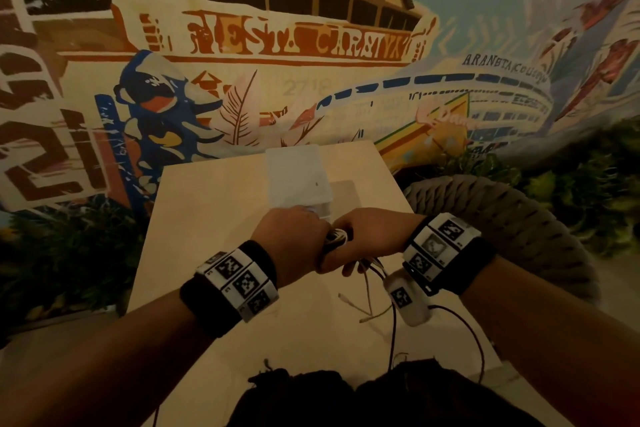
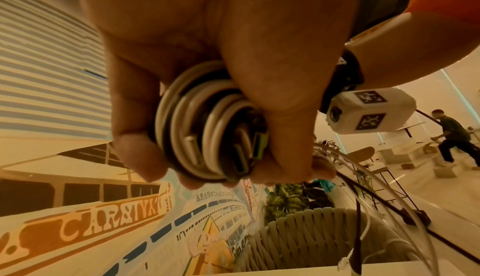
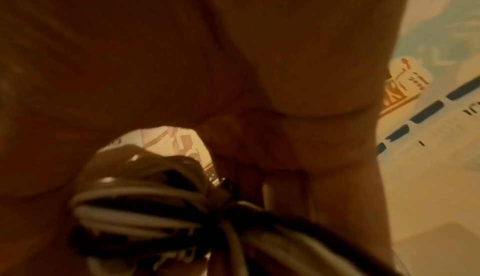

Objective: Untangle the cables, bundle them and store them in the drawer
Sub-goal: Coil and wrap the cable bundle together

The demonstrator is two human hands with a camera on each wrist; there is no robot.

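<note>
A coiled bundle of white and dark cables (image 1: 336, 238) sits between my two hands above the table. My left hand (image 1: 291, 239) curls its fingers round the coils (image 2: 207, 128), with several plug ends showing among the loops. My right hand (image 1: 367, 239) grips the same bundle from the other side, pressed against the left hand. In the right wrist view the coils (image 3: 135, 208) lie under my palm, blurred. Loose cable tails (image 1: 374, 291) hang from the bundle toward the tabletop. The white drawer box (image 1: 298, 177) stands just beyond my hands.
The pale square table (image 1: 194, 218) carries the box. A woven grey chair (image 1: 512, 218) stands at the right, plants (image 1: 52, 253) flank both sides, and a painted mural wall rises behind. Thin dark cords (image 1: 464, 326) trail from my right wrist camera. A person (image 2: 449, 136) moves far off.
</note>
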